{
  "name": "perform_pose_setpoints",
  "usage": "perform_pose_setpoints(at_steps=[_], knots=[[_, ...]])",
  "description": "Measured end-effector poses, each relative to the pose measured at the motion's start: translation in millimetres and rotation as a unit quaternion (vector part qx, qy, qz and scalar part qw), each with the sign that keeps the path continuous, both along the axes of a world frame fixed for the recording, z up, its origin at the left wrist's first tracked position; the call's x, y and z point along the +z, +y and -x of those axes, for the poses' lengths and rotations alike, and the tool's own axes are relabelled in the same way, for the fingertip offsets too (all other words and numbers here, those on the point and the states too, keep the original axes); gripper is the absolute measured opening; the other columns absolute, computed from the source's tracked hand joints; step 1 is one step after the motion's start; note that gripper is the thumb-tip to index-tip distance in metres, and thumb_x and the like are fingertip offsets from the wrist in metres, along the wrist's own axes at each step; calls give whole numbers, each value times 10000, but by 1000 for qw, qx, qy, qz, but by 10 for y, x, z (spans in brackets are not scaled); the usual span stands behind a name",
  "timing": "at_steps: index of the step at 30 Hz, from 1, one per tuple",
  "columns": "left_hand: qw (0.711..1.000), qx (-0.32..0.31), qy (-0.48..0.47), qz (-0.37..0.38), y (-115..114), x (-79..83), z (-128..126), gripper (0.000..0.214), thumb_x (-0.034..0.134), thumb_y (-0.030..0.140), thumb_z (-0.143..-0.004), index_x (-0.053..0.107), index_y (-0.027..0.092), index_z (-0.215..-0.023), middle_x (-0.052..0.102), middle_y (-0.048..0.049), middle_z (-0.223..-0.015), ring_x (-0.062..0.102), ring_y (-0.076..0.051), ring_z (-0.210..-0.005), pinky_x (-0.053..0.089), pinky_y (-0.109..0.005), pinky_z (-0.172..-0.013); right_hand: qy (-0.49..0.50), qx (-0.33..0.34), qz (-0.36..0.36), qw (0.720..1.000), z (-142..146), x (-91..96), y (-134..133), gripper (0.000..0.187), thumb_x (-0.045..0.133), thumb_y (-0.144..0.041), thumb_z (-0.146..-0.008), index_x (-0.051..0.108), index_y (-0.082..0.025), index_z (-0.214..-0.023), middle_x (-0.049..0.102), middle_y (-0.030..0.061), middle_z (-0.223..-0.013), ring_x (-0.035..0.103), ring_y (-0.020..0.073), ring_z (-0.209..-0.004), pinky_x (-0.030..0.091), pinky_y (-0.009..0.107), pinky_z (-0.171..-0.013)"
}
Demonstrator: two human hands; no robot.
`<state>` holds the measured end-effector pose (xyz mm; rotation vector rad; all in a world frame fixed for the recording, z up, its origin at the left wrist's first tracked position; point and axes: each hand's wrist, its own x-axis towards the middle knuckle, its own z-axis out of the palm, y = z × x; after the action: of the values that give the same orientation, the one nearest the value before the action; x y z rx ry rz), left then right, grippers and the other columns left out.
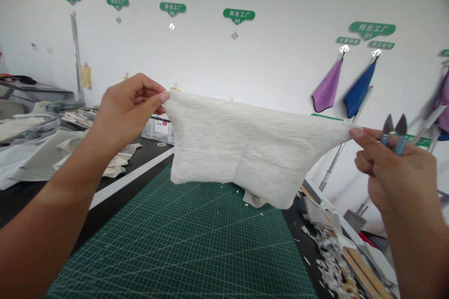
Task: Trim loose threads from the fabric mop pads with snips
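Your left thumb and fingertips [162,97] were pinched shut on one top corner of the off-white cloth [245,145]. Your right hand [396,168] pinched the opposite corner, with blue-handled snips [394,134] held in its fingers. The cloth looked light, soft and limp, best held by its corners. Its long axis ran across between your hands, the cloth sagging above the green cutting mat [175,243].

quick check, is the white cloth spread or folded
Spread: the white cloth hangs stretched between the left hand and right hand, pinched at its top corners.
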<state>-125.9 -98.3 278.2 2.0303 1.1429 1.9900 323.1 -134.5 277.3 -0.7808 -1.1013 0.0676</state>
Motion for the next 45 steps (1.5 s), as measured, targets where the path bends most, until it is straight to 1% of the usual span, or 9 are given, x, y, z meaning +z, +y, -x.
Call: perform_pose_setpoints(at_steps=[8,13,19,24,29,35,38,40,45], knots=[[1000,12,-2,1,-75,68,20,227,653,371,-897,600,171,-990,652,21,-944,608,-96,-753,562,-292,-790,15,13,15,1000,67,73,-84,304,901,-197,-636,715,-93,-853,464,-22,-692,289,19,-483,155,204,-381],[996,-72,-21,52,-44,-18,4,171,666,324,-879,631,182,-968,670,-3,-913,608,-121,-793,547,-300,-796,17,75,129,989,171,-32,-141,307,879,-250,-700,699,-102,-901,299,-82,-653,204,2,-465,111,200,-393],[948,-243,49,200,-188,-390,-378,185,590,394,-905,662,225,-929,705,-59,-1011,654,-183,-866,542,-333,-762,-16,155,283,946,550,-384,-220,349,822,-403,-776,688,-141,-964,226,-102,-564,169,34,-478,118,209,-438],[889,-363,168,221,-360,-760,-850,147,610,380,-895,672,252,-934,615,-59,-1318,544,-264,-1246,433,-428,-1053,-42,214,383,898,963,-721,-295,473,817,-499,-742,698,-124,-1006,289,-92,-503,190,55,-483,115,219,-465],[827,-468,184,251,-412,-1081,-1191,171,556,312,-929,662,227,-1032,678,-58,-1111,615,-216,-1078,461,-362,-1015,-56,306,426,850,1209,-952,-332,478,776,-545,-768,681,-122,-970,288,-95,-505,160,51,-475,92,225,-458],[866,-437,138,201,-380,-1287,-1331,372,664,278,-852,653,276,-1224,493,-56,-1458,424,-257,-1368,292,-383,-1192,-45,386,438,811,1302,-1094,-331,411,742,-539,-812,629,-144,-824,264,-92,-533,146,53,-492,94,229,-454],[822,-498,117,250,-381,-1317,-1374,324,595,248,-891,665,239,-1207,635,-70,-1284,575,-249,-1196,416,-391,-1088,-38,395,449,801,1351,-1112,-328,425,744,-555,-798,625,-148,-834,250,-103,-504,131,50,-472,86,228,-444],[811,-506,83,280,-344,-1353,-1381,284,569,241,-901,678,209,-1161,700,-68,-1131,634,-238,-1060,483,-379,-982,-25,378,449,809,1379,-1120,-316,442,735,-568,-795,636,-149,-893,245,-110,-494,132,49,-461,88,222,-440],[870,-387,-31,305,92,-1420,-1076,207,596,283,-885,688,165,-1028,711,-70,-1009,632,-237,-984,485,-372,-910,26,322,441,837,1312,-1208,-193,525,732,-541,-788,632,-149,-1123,218,-119,-522,138,53,-457,93,210,-425]])
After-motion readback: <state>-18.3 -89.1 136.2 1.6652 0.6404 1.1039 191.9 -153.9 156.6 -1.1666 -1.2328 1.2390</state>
